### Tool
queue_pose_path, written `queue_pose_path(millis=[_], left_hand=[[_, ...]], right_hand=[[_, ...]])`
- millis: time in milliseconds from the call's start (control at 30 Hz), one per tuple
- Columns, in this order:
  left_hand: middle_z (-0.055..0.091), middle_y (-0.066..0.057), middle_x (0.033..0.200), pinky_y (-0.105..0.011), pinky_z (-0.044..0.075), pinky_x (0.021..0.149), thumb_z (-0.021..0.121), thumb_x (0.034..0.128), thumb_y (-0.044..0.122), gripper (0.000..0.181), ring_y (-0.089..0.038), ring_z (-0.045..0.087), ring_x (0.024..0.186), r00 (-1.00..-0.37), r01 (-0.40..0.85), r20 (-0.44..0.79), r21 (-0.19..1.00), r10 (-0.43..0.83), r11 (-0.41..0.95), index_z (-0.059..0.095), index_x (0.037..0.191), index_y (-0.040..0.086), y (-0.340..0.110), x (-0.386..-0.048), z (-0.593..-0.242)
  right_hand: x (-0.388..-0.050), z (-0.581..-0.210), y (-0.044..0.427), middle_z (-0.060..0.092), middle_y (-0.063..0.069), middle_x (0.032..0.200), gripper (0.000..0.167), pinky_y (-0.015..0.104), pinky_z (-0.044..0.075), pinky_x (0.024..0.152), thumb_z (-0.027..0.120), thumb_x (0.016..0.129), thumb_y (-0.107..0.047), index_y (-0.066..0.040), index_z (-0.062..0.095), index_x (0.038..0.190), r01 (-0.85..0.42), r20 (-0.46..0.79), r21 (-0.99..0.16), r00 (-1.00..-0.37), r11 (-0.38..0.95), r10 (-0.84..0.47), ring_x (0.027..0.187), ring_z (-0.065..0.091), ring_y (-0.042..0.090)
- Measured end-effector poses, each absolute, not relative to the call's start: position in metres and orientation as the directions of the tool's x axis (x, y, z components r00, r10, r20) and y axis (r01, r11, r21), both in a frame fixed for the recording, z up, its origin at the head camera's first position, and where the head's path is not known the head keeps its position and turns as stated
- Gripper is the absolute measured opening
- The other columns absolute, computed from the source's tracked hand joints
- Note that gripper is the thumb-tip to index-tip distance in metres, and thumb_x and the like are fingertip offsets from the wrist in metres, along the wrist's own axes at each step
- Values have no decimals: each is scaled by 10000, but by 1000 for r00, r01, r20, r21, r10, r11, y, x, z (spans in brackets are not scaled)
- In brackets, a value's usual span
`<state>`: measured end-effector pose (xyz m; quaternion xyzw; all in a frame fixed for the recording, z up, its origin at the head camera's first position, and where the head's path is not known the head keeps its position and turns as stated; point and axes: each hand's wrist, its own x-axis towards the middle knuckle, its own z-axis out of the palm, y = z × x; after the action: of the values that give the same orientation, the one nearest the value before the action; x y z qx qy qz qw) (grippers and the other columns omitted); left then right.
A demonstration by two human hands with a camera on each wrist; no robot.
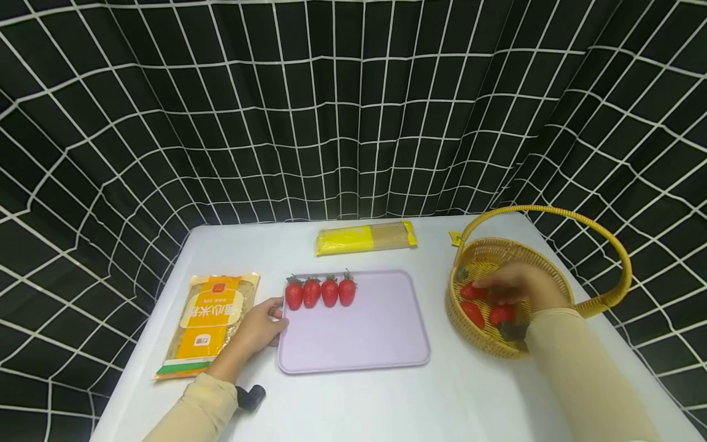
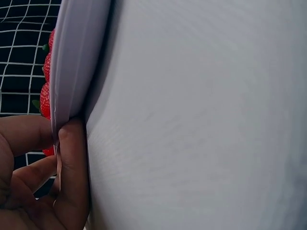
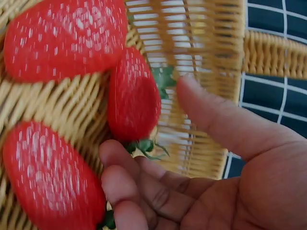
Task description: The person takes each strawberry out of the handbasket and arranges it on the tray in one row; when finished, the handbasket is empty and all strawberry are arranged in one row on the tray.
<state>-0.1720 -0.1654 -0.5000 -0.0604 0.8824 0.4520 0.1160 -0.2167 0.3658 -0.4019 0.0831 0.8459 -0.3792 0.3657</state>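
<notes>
A lilac tray (image 1: 353, 337) lies on the table with several red strawberries (image 1: 312, 293) in a row along its far left side. My left hand (image 1: 259, 325) pinches the tray's left rim; the left wrist view shows fingers on both sides of the rim (image 2: 79, 57). Inside a wicker basket (image 1: 469, 334) at the right is my right hand (image 1: 525, 285), above loose strawberries (image 1: 473, 313). In the right wrist view its thumb and fingers stand apart beside a small strawberry (image 3: 133, 96); whether the fingertips touch it, I cannot tell.
An orange-and-clear food packet (image 1: 212, 319) lies left of the tray, near my left forearm. Behind the tray is a yellow packet (image 1: 367, 238). The basket's tall handle (image 1: 613, 236) arches over its right side. A dark gridded curtain (image 1: 353, 123) surrounds the table.
</notes>
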Motion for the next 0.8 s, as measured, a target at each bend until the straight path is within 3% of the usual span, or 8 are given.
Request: queue_pose_path(millis=[67, 200, 333, 467, 800], left_hand=[[573, -91, 1066, -289, 582, 575, 686, 878, 114, 589, -177, 623, 701, -967, -210, -256, 782, -5, 587, 479, 1429, 82, -164, -171, -500], [570, -87, 1060, -282, 581, 569, 689, 877, 121, 590, -181, 622, 703, -967, -215, -255, 778, -15, 590, 483, 1429, 94, -163, -172, -500], [566, -82, 1054, -283, 579, 568, 685, 882, 127, 585, -184, 620, 696, -968, -211, -252, 779, -13, 591, 483, 1430, 98, -162, -173, -498], [564, -81, 1050, -285, 579, 565, 679, 883, 121, 583, -179, 613, 696, -970, -199, -243, 776, -8, 598, 480, 1430, 89, -162, -173, -495], [573, -82, 1055, -284, 576, 568, 684, 881, 122, 575, -175, 610, 689, -970, -200, -243, 773, -10, 601, 490, 1422, 94, -164, -171, -501]], right_hand=[[-217, -405, 361, 558, 49, 720, 332, 326, 502, 690, 557, 984, -324, -12, 654, 918, 406, -676, -576, -725, 709, -133, 675, 538, 194], [-222, -407, 359, 539, 22, 664, 257, 318, 503, 623, 611, 933, -235, -33, 633, 775, 344, -584, -560, -809, 754, -65, 627, 516, 170], [-227, -410, 361, 619, 41, 727, 235, 375, 563, 729, 624, 917, -202, 16, 657, 835, 364, -574, -570, -818, 737, -40, 707, 598, 188], [-228, -413, 361, 655, 61, 834, 254, 424, 558, 849, 606, 941, -206, 44, 645, 928, 418, -621, -601, -781, 681, -69, 813, 637, 212], [-229, -423, 356, 591, 33, 830, 175, 386, 549, 862, 618, 937, -185, -18, 616, 885, 433, -635, -634, -764, 641, -114, 812, 608, 190]])
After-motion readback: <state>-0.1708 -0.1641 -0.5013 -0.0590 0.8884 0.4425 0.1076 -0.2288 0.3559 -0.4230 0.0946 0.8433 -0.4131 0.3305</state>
